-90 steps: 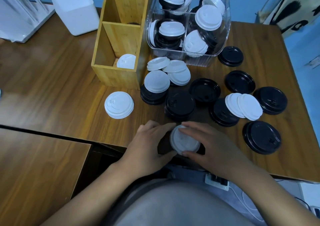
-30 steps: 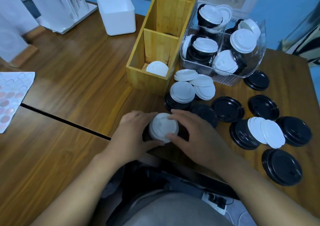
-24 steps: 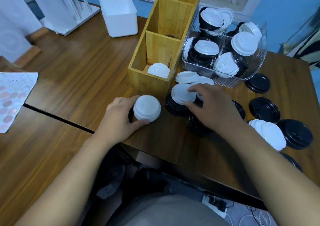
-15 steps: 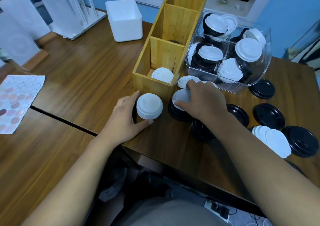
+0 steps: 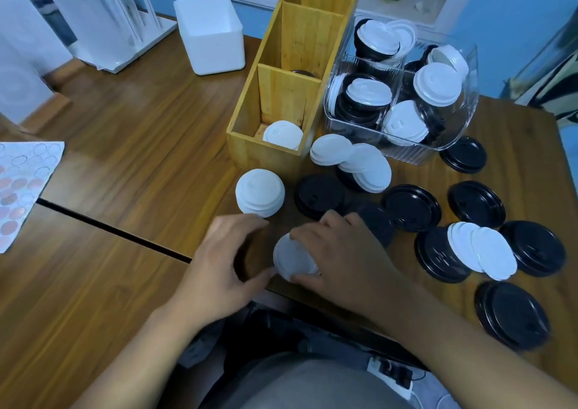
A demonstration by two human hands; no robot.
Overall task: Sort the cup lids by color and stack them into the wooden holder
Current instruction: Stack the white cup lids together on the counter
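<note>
No legible brand, label or writing anywhere in view; lid embossing is too blurred to read.

Hands: left hand (image 5: 219,271) and right hand (image 5: 341,258) both close around one white lid (image 5: 292,260) at the near table edge, roughly 6 o'clock from the wooden holder (image 5: 266,155). Right fingers wrap its top and right side, left thumb and fingers curl at its left. Motion blur there, so I can't tell if it's a single lid or a thin stack.

Counts, loose on the wooden table (image 5: 140,145):
- White stack (image 5: 260,192) just at 6 o'clock of the holder's front wall, several lids; exact number unreadable.
- Three white lids (image 5: 353,161) fanned at 3 o'clock of the holder front, overlapping a black one.
- Two white lids (image 5: 481,252) leaning on a black lid at far right.
- Black lids (image 5: 475,203) on the table: about nine visible, some partly covered by the right hand.

Holder: three compartments visible. The nearest holds white lids (image 5: 283,133); the middle shows a dark rim at its bottom; I can't see into the far one.

Clear bin (image 5: 403,102) at 3 o'clock of the holder: mixed black and white lids, roughly six white tops showing.

Also: white square tub (image 5: 212,33) at 10 o'clock, dotted sheet (image 5: 22,183) at far left.
</note>
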